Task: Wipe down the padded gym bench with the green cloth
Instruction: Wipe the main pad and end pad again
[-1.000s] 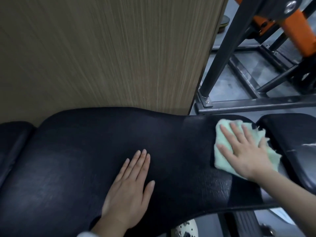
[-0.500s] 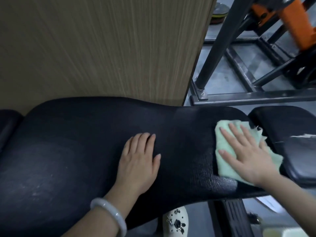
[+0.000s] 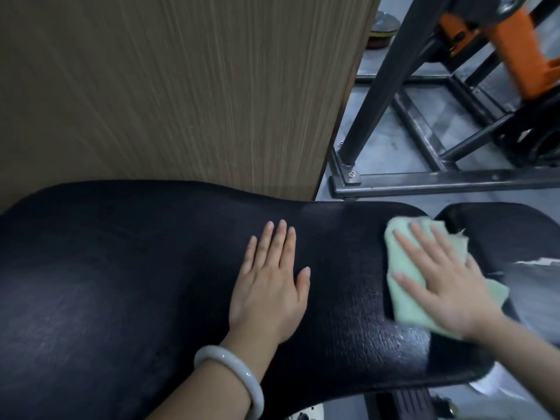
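A black padded gym bench (image 3: 127, 283) stretches across the lower view, its cracked surface shiny near the right end. My right hand (image 3: 439, 280) presses flat on the pale green cloth (image 3: 406, 304), fingers straight and spread, at the right end of this pad. My left hand (image 3: 269, 286) rests flat on the middle of the pad, fingers straight and together, with a pale bangle on the wrist. A second black pad (image 3: 515, 237) adjoins at the right, with a white tear in its cover.
A wood-grain panel (image 3: 181, 86) stands right behind the bench. To the right, a dark steel frame (image 3: 424, 180) sits on the grey floor, with orange machine parts (image 3: 521, 56) beyond. A slanted black post (image 3: 378, 86) rises from the frame.
The view has drifted left and down. My left hand has slid forward on the pad, its wrist and bangle coming into view. My right hand stays on the cloth, shifting slightly on the pad's end.
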`<state>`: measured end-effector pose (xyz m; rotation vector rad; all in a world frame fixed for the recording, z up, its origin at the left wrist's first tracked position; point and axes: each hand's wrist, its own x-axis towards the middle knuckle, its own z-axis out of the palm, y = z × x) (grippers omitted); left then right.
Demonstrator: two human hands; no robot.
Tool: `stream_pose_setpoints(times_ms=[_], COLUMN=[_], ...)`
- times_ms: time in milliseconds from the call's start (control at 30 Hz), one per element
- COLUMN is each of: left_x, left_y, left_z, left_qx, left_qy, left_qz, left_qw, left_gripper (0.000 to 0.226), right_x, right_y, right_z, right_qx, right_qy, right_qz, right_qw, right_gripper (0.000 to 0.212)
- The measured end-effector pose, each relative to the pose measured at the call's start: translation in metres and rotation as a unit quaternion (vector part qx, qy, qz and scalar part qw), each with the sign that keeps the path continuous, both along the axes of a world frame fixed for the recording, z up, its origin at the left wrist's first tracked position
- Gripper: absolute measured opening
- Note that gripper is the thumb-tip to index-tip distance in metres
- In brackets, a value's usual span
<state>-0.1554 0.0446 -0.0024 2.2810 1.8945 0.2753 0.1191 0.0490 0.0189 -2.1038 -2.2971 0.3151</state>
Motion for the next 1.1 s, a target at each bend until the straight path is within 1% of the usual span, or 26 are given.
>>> stream_pose_setpoints(times_ms=[67,133,200,267,367,433,567,667,733,867,1033,1100], left_x=[0.001,0.001,0.001,0.0,0.0,0.0,0.001,0.002,0.001,0.0,0.002,0.002], left_y=[0.0,0.001,0.0,0.0,0.001,0.002,0.001,0.0,0.0,0.0,0.0,0.001], left_z=[-0.001,0.0,-0.001,-0.001,-0.003,-0.005,-0.001,0.0,-0.001,-0.005,-0.004,-0.004], left_qx=[0.0,0.005,0.005,-0.001,0.013,0.02,0.007,0.016,0.014,0.008,0.022,0.023], left_qy=[-0.016,-0.016,-0.009,-0.001,0.009,0.008,0.005,-0.002,-0.004,0.016,0.024,0.029], left_qz=[-0.006,-0.002,0.001,0.0,0.001,-0.004,-0.002,0.002,0.004,0.01,0.008,0.011], left_qw=[1.0,1.0,1.0,1.0,1.0,1.0,1.0,1.0,1.0,1.0,0.999,0.999], left_gripper=[0.066,0.066,0.065,0.064,0.061,0.061,0.064,0.066,0.065,0.061,0.059,0.06], right_x=[-0.01,-0.024,-0.029,-0.025,-0.017,-0.012,-0.01,-0.012,-0.011,-0.006,-0.006,-0.011], right_y=[0.032,0.047,0.035,-0.002,-0.061,-0.064,-0.002,0.053,0.074,0.091,0.095,0.091], right_z=[-0.001,-0.003,-0.004,-0.005,-0.004,-0.002,0.0,0.002,0.002,-0.002,-0.001,0.0], right_qx=[-0.022,-0.04,-0.049,-0.034,-0.019,-0.032,-0.022,-0.03,-0.036,-0.028,-0.011,-0.012], right_qy=[0.009,-0.013,-0.035,-0.044,-0.009,-0.003,-0.045,-0.028,-0.012,0.002,-0.005,-0.014], right_qz=[-0.081,-0.112,-0.097,-0.074,-0.067,-0.058,-0.034,-0.03,-0.022,-0.015,-0.015,-0.036], right_qw=[0.996,0.993,0.994,0.996,0.998,0.998,0.998,0.999,0.999,1.0,1.0,0.999], right_gripper=[0.067,0.067,0.069,0.07,0.068,0.067,0.068,0.072,0.07,0.066,0.08,0.078])
